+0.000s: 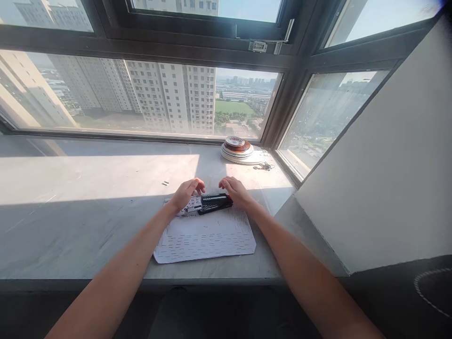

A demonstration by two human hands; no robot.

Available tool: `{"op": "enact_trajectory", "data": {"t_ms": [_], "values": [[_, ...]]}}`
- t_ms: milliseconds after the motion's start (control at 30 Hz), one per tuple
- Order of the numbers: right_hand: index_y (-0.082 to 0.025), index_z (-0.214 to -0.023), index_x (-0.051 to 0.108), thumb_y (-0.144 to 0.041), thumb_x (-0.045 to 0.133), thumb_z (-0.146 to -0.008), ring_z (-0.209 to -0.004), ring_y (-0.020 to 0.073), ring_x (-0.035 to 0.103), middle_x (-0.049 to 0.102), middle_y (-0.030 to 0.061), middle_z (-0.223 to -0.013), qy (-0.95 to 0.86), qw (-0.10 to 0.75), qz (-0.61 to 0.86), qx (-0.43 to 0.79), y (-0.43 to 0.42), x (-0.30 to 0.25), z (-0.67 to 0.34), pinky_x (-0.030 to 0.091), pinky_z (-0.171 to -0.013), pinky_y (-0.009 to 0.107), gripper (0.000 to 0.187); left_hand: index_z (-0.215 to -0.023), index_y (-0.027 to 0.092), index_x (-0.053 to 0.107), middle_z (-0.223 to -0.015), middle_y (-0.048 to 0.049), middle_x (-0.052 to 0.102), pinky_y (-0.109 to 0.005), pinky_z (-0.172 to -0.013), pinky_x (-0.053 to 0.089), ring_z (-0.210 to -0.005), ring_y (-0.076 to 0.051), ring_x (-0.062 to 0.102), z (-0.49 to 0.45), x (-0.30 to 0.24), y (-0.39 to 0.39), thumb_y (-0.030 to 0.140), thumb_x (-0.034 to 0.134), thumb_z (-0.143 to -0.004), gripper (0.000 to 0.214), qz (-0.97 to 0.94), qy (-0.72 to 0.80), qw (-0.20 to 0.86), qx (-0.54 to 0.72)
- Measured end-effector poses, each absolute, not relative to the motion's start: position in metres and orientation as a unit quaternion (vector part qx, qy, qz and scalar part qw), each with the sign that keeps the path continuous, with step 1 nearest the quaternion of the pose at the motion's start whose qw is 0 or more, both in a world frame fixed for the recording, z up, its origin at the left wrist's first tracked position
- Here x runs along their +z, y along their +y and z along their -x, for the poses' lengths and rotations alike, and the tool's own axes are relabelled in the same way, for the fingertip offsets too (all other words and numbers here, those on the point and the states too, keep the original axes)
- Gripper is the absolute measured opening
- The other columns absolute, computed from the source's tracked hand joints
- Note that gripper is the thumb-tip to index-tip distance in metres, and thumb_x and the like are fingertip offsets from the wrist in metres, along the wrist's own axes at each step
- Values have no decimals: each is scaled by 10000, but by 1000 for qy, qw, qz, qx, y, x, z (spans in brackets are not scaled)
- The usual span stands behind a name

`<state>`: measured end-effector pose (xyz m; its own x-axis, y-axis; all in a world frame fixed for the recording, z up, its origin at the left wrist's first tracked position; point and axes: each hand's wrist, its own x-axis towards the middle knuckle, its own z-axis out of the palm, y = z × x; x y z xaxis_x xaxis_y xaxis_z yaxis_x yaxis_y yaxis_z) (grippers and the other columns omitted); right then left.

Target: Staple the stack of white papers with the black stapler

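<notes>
A black stapler (216, 202) lies across the upper part of a sheet of white paper (208, 242), with a thin metal part (192, 208) at its left end. Rows of short dark dashes, like staples, cover the lower half of the sheet; dark marks crowd its top left. My left hand (187, 194) is at the sheet's upper left edge, fingers loosely curved and nothing visible in them. Beside the stapler's right end is my right hand (236, 190), its fingers bent and apart above the stapler. Whether it touches the stapler I cannot tell.
Small staple strips (165, 183) lie on the grey sill (88, 226), left of my hands. A stack of plates (238, 149) stands in the back corner, a small beaded string (264, 166) next to it. Windows rise behind; a white slanted wall (381, 165) bounds the right.
</notes>
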<state>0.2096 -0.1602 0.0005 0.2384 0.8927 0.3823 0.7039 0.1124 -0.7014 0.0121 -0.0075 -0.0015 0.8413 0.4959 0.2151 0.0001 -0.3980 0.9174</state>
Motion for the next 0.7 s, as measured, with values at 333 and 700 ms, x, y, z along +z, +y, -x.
{"op": "enact_trajectory", "data": {"t_ms": [333,700], "values": [[-197,-1114,757,-397,772,-845,-768,176,655,745,8,-877,-711,406,537,202,-179,11,-202,483,-740,277,335,-923,168,694,-962,-92,708,-351,-807,500,-899,-212,632,-13,1,-4,498,400,-1039,457,-784,136,515,320],[-189,-1045,784,-352,826,-789,-805,203,675,740,10,-865,-664,441,556,236,-176,2,-203,503,-721,289,306,-886,175,711,-969,-97,716,-385,-869,524,-932,-230,653,-12,0,-2,532,420,-1019,480,-739,182,559,329]]}}
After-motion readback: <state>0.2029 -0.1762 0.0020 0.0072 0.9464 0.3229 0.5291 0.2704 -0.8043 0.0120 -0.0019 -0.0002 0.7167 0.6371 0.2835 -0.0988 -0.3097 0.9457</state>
